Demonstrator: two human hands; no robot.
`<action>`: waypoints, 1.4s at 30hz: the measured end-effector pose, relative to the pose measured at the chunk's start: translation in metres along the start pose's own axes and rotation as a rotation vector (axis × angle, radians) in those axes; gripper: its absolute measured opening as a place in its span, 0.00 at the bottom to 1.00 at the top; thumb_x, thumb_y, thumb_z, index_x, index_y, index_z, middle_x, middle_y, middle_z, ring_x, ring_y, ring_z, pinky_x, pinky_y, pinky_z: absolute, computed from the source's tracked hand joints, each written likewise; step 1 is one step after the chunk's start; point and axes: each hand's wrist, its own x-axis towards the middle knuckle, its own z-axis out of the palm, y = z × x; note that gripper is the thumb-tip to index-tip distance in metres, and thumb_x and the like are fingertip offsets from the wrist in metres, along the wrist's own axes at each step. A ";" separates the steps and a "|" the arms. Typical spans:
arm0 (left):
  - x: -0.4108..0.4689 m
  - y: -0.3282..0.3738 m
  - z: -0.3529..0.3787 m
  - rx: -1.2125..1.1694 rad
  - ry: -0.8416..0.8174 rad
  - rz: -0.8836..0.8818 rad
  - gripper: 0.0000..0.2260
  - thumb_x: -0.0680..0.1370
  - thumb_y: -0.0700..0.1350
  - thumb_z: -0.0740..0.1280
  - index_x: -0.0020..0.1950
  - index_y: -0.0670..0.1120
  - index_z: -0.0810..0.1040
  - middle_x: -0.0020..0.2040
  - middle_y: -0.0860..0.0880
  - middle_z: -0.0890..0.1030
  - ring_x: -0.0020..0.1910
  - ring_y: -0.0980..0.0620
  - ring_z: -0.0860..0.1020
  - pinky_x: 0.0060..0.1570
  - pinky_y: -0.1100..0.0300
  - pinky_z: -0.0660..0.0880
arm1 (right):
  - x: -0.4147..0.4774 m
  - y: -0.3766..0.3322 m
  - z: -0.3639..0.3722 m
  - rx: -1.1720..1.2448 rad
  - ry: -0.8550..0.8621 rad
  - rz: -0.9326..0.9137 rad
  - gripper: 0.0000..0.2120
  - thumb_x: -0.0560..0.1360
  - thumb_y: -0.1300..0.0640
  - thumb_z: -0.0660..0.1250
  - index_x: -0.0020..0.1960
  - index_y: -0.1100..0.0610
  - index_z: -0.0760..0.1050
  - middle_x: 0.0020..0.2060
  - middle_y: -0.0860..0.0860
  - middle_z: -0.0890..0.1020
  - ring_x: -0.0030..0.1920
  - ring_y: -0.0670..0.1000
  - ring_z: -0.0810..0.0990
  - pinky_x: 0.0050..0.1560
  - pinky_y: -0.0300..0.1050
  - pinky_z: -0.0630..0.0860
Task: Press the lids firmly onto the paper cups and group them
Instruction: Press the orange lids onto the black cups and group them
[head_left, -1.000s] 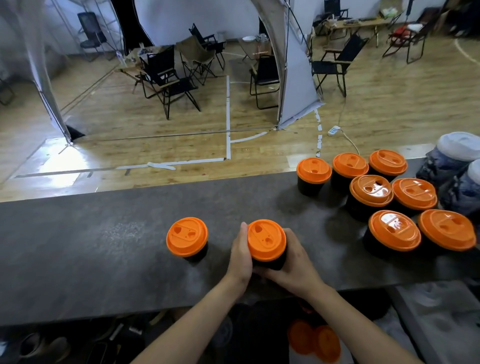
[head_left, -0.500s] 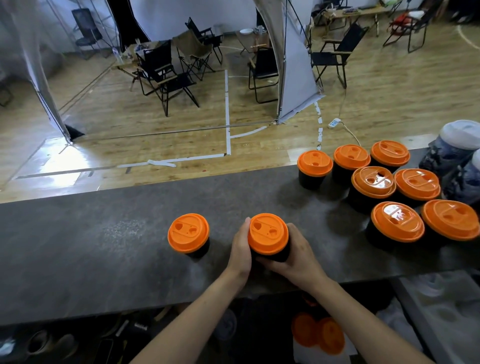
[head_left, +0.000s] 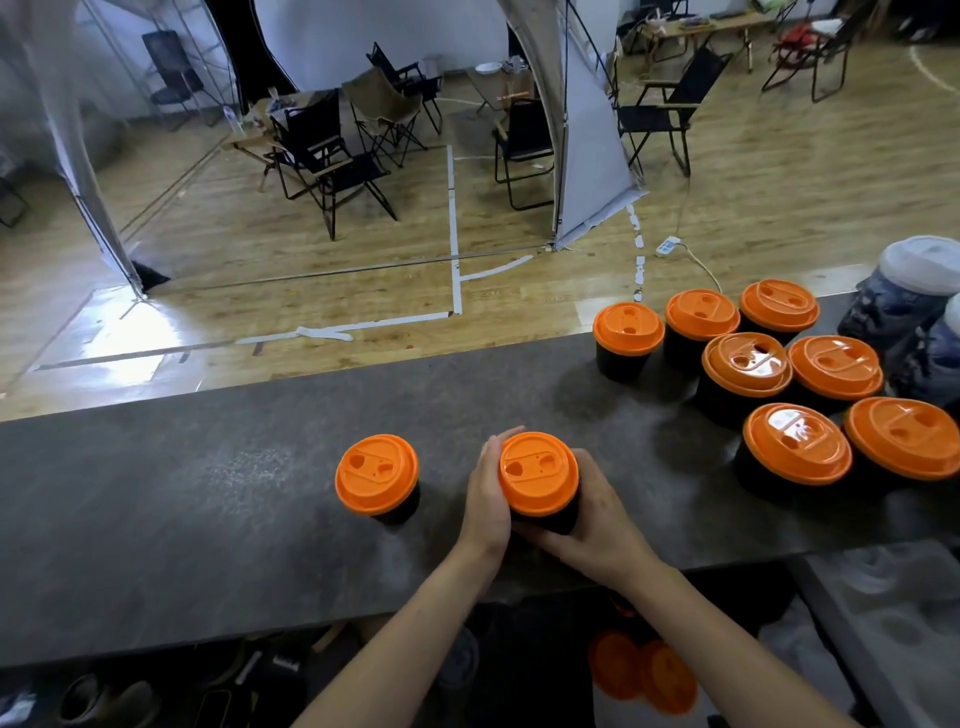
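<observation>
A black paper cup with an orange lid (head_left: 538, 472) stands near the front of the dark counter (head_left: 208, 499). My left hand (head_left: 485, 493) lies against its left side, fingers reaching up along the cup. My right hand (head_left: 597, 512) curls round its right side and base. Both hands hold this cup between them. A second lidded cup (head_left: 376, 474) stands alone just to the left, apart from my hands. Several lidded cups (head_left: 745, 364) are grouped at the counter's right end.
Two dark cups with white lids (head_left: 919, 270) stand at the far right. Loose orange lids (head_left: 644, 675) lie below the counter's front edge. Beyond the counter is a wooden floor with folding chairs (head_left: 332, 156).
The view has tilted slightly. My hands stay wrapped on the same cup, which stands at the same spot on the counter.
</observation>
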 end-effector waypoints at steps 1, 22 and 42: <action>-0.001 0.000 0.001 -0.006 0.013 0.001 0.22 0.88 0.52 0.50 0.63 0.47 0.82 0.58 0.48 0.85 0.59 0.56 0.82 0.58 0.63 0.73 | 0.001 0.000 0.001 -0.002 0.015 0.007 0.35 0.64 0.42 0.83 0.65 0.47 0.71 0.57 0.43 0.77 0.60 0.43 0.78 0.59 0.39 0.75; -0.002 -0.005 -0.005 -0.031 0.019 0.025 0.23 0.86 0.57 0.52 0.62 0.46 0.82 0.56 0.49 0.86 0.56 0.58 0.83 0.57 0.62 0.74 | 0.001 -0.001 0.000 -0.006 0.030 -0.012 0.36 0.63 0.40 0.83 0.65 0.49 0.72 0.58 0.43 0.78 0.61 0.44 0.78 0.60 0.40 0.75; 0.007 -0.006 -0.008 0.079 -0.026 0.156 0.28 0.77 0.66 0.53 0.64 0.50 0.78 0.60 0.49 0.82 0.60 0.55 0.80 0.59 0.62 0.74 | -0.001 -0.002 0.000 -0.041 0.003 0.034 0.37 0.63 0.38 0.82 0.65 0.49 0.72 0.56 0.43 0.76 0.58 0.43 0.78 0.56 0.42 0.77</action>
